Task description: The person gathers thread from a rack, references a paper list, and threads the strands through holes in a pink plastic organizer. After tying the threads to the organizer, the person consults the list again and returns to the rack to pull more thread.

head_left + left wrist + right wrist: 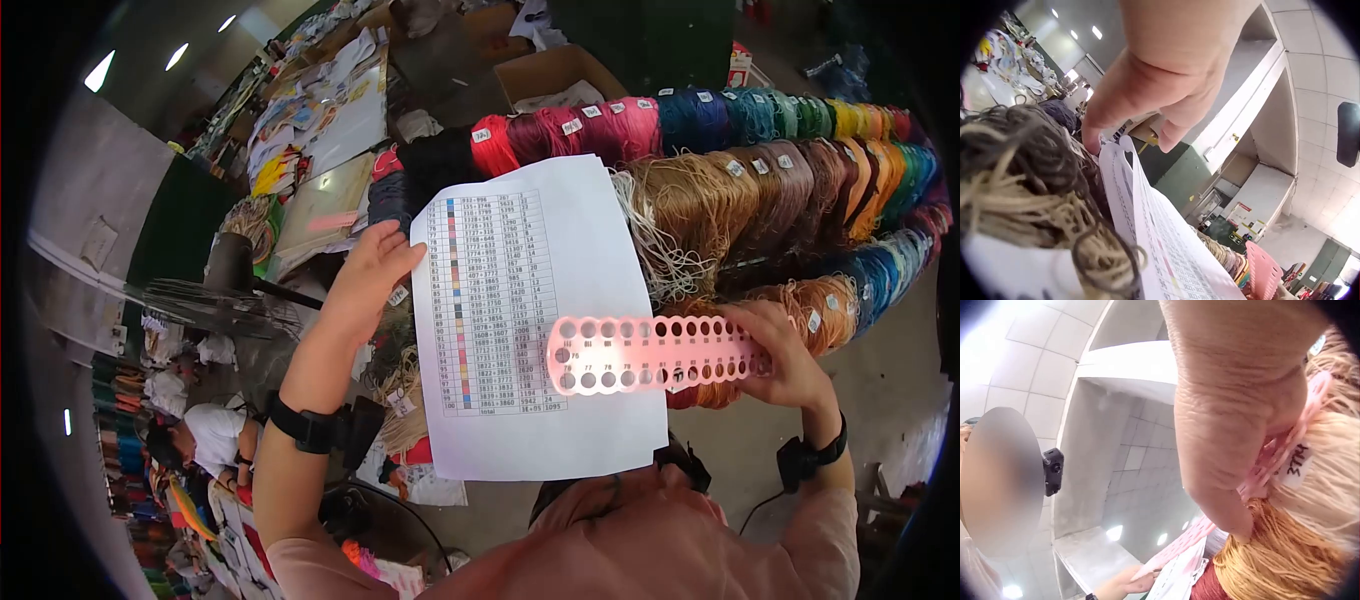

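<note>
Head view is showing, at the far left, a person in a white shirt (215, 432) bending over a cluttered floor, with papers and boards (330, 120) lying beyond. Next, the left hand (368, 280) is gripping the left edge of a printed sheet (530, 320), fingers curling onto the sheet's front near its upper corner; the left wrist view is showing fingertips (1094, 139) pinching that edge. The sheet is carrying a table of numbers with a column of colour swatches (452, 300) and is hanging upright in front of the person's chest. Overlapping the sheet's lower right part, a pink plastic strip with two rows of round holes (650, 355) is lying crosswise. Further right, the right hand (790, 355) is holding the strip's right end, fingers wrapping around it. Behind both, bundles of coloured thread with small number tags (760, 170) are hanging in rows, running from red and maroon through tan to blue and green.
</note>
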Available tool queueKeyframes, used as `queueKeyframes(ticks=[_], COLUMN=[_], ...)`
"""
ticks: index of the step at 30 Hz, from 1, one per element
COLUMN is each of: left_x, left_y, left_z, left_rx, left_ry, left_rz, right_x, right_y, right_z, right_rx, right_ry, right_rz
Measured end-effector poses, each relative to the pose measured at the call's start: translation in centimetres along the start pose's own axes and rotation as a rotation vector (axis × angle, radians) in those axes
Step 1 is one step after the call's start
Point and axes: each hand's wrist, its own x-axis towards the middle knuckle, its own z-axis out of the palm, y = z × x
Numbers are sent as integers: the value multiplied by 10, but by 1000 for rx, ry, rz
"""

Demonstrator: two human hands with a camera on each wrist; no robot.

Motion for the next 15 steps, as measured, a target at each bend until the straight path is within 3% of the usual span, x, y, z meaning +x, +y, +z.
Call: queueKeyframes(ticks=[15], left_x=[31], left_y=[9], left_z=[7], left_rx=[20], left_ry=[-20], left_rz=[-83], right_x=[9], right_y=[4], right_z=[-2], right_rx=[-48], right_ry=[6], right_rz=[-96])
